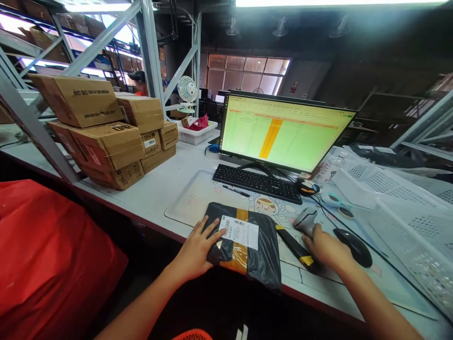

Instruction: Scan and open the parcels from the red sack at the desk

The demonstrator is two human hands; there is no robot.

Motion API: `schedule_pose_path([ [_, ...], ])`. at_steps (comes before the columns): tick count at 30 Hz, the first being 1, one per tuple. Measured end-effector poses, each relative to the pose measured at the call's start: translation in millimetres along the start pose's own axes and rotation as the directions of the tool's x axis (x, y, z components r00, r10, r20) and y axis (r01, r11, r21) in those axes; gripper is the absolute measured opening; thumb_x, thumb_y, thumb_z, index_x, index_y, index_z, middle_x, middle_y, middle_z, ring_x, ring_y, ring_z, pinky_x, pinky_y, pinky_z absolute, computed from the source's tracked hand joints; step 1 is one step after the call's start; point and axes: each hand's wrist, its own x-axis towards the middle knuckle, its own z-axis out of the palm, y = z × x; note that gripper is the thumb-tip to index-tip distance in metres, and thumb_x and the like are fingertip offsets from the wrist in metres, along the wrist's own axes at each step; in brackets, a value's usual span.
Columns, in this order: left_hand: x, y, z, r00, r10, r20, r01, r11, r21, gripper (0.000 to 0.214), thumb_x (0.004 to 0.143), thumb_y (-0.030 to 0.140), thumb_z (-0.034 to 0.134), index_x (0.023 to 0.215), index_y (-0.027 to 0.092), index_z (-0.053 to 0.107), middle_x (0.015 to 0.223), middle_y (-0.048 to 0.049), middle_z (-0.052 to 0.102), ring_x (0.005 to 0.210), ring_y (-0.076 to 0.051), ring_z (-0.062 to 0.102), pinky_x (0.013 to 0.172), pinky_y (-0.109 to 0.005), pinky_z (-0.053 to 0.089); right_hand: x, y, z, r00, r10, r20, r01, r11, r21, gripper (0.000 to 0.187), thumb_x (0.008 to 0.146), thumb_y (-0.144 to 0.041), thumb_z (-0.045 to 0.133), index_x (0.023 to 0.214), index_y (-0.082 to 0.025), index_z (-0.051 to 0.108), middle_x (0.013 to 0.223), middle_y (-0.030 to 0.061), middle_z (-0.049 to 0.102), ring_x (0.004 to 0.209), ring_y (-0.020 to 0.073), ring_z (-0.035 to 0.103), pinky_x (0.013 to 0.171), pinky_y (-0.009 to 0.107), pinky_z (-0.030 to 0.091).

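A black plastic parcel (264, 241) lies at the table's front edge, with brown tape around it and a white shipping label (244, 232) on top. My left hand (201, 246) rests flat on the parcel's left side, fingers spread beside the label. In my right hand (327, 246) is a grey barcode scanner (305, 221), its head pointing left toward the parcel; the fingers wrap its handle, partly hidden. Between parcel and right hand lies a yellow-and-black utility knife (294, 244). Just right of that hand sits a black mouse (354, 247).
Behind the parcel are a pen (236, 191), a keyboard (256, 182) and a lit monitor (283, 134). Cardboard boxes (106, 141) are stacked at the left near a metal post. White plastic baskets (417, 231) crowd the right. A red bag-like bulk (53, 259) stands at lower left.
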Motion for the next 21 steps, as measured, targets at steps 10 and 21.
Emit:
schedule_pose_path([
  [10,-2,-1,4.3,0.995,-0.02,-0.093,0.019,1.0,-0.017,0.087,0.076,0.014,0.076,0.155,0.036,0.048,0.169,0.001,0.035,0.159,-0.037,0.022,0.127,-0.059,0.031,88,-55,-58,0.956,-0.284,-0.081,0.282,0.959,-0.027,0.031,0.098,-0.033,0.048,0.101,-0.019,0.076,0.126,0.0123,0.072,0.127,0.0276,0.058,0.097,0.034,0.044],
  [21,-1,-3,10.8,0.992,-0.007,-0.126,0.005,1.0,-0.017,0.092,0.071,0.012,0.078,0.154,0.036,0.048,0.169,0.0012,0.036,0.159,-0.038,0.024,0.127,-0.061,0.031,124,-75,-55,0.958,-0.285,-0.028,0.283,0.957,-0.066,0.036,0.101,-0.049,0.06,0.113,-0.016,0.07,0.124,0.0097,0.068,0.123,0.026,0.061,0.109,0.053,0.045],
])
